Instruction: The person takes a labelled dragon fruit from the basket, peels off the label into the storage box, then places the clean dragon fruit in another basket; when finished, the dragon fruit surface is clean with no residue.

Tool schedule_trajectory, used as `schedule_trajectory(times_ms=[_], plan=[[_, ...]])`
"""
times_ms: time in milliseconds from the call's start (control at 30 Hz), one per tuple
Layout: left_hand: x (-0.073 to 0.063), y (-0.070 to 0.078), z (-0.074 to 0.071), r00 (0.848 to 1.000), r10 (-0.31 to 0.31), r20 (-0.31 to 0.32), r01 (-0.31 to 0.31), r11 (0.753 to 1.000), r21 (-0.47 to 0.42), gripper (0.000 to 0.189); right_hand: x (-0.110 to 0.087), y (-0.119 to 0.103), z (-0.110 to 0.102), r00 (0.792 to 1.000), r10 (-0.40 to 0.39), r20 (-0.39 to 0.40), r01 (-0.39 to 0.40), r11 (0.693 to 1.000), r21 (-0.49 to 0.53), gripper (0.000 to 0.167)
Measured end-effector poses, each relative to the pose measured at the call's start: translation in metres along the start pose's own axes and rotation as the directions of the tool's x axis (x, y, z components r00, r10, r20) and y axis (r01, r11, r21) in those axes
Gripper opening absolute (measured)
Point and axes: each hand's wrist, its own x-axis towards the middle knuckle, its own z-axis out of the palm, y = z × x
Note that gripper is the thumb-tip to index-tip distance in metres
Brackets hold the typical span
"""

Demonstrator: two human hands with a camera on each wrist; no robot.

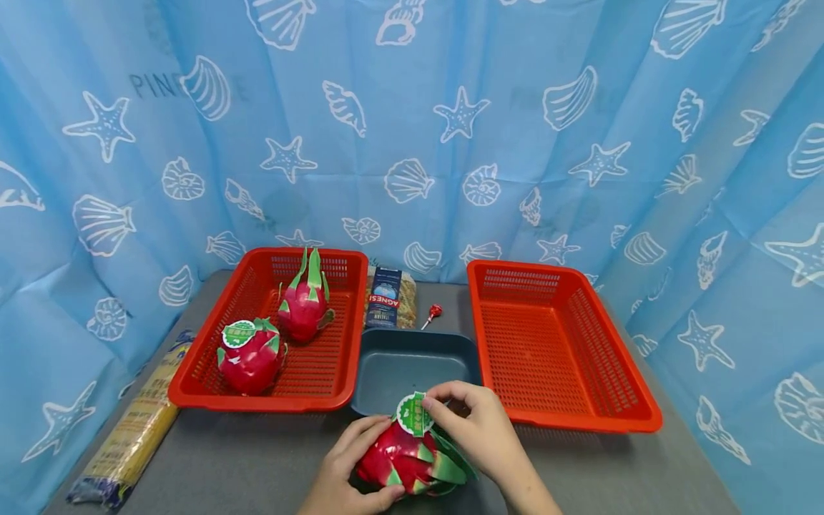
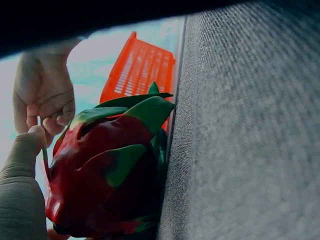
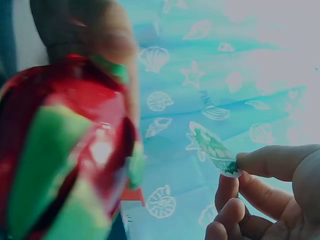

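Note:
My left hand [image 1: 347, 468] grips a red dragon fruit [image 1: 395, 461] with green scales, its fingers on the far side and thumb on the near side. The fruit is at the front middle of the grey table. Between thumb and fingers, my right hand [image 1: 483, 429] pinches a round green-and-white sticker [image 1: 412, 413] by its edge. From the head the sticker overlaps the top of the fruit; in the right wrist view the sticker [image 3: 214, 152] stands out from the fingertips, with a gap to the fruit [image 3: 70, 150].
Two more dragon fruits, one stickered [image 1: 251, 357] and one upright [image 1: 304, 304], are in the left red basket [image 1: 264, 403]. Beyond my hands stand a blue-grey tray [image 1: 418, 372], a pasta bag [image 1: 386, 297] and a lollipop [image 1: 435, 310]. Another red basket [image 1: 534, 350] is right; spaghetti [image 1: 138, 422] lies far left.

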Motion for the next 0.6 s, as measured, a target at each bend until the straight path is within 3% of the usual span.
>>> schedule_trajectory(times_ms=[133, 367, 600], plan=[[0.000, -0.002, 0.001, 0.998, 0.056, -0.020, -0.056, 0.998, 0.015, 0.070, 0.008, -0.008, -0.004, 1.000, 0.000, -0.031, 0.001, 1.000, 0.022, 0.010], [-0.001, 0.002, -0.002, 0.998, -0.063, 0.002, 0.063, 0.998, -0.018, 0.069, 0.038, -0.015, -0.001, 0.995, -0.047, -0.084, 0.049, 0.999, 0.021, 0.008], [-0.001, 0.001, -0.003, 0.999, -0.050, 0.014, 0.051, 0.998, -0.024, 0.070, 0.071, -0.016, 0.011, 0.992, -0.103, -0.069, 0.104, 0.995, -0.002, 0.022]])
